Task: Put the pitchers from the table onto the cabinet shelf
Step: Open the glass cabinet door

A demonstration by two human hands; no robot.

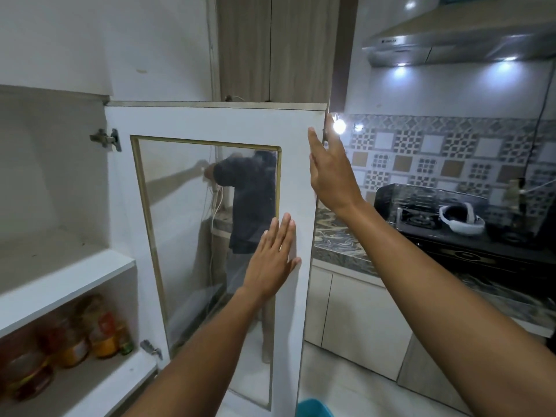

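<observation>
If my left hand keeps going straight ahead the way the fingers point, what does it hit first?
Probably nothing new: the left hand already seems to lie flat on the cabinet door, fingers pointing up along its white frame beside the glass pane.

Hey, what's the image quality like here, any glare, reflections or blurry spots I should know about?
In the head view, a bright light flares beside the right hand; the hood lamps bloom too. The glass pane of the cabinet door reflects a person, partly behind the left hand. The jars on the lower shelf are blurred, and wide-angle distortion bends the edges.
</observation>
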